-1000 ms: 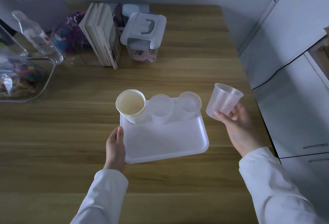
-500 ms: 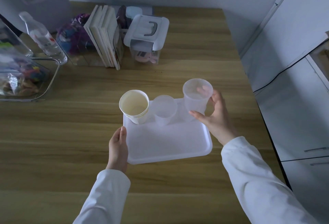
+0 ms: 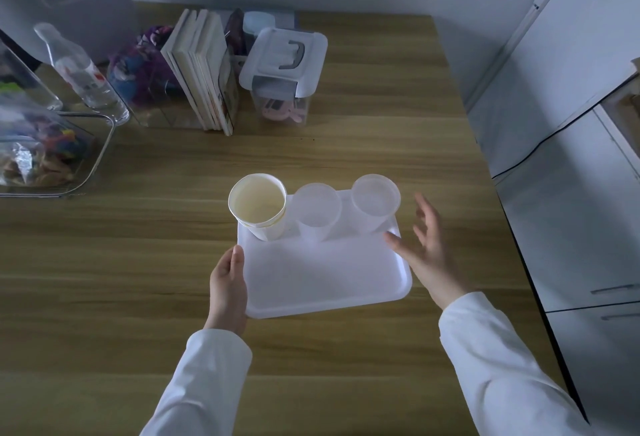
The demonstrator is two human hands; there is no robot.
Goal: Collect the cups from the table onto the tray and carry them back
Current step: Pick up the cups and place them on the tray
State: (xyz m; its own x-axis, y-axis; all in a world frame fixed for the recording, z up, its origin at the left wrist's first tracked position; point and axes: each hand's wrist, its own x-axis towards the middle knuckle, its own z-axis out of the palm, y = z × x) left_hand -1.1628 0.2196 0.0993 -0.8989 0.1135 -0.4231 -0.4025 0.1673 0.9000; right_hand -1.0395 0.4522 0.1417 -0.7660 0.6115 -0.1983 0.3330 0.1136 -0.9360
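Note:
A white plastic tray [image 3: 325,279] lies on the wooden table. Along its far edge stand a stack of paper cups [image 3: 258,205] on the left, a translucent plastic cup [image 3: 317,212] in the middle and a stack of translucent cups [image 3: 374,201] on the right. My left hand [image 3: 227,288] grips the tray's left rim, thumb on top. My right hand [image 3: 427,250] hovers beside the tray's right edge, fingers spread, holding nothing, thumb close to the rim.
At the back stand upright books [image 3: 204,71], a lidded clear box with a grey handle [image 3: 282,71], a water bottle [image 3: 81,71] and a clear bin of snacks [image 3: 45,151]. White cabinets [image 3: 568,158] border the table's right edge.
My right hand carried a translucent cup from the right, set it into the rightmost cup on the tray, let go and drew back open. My left hand stayed on the tray.

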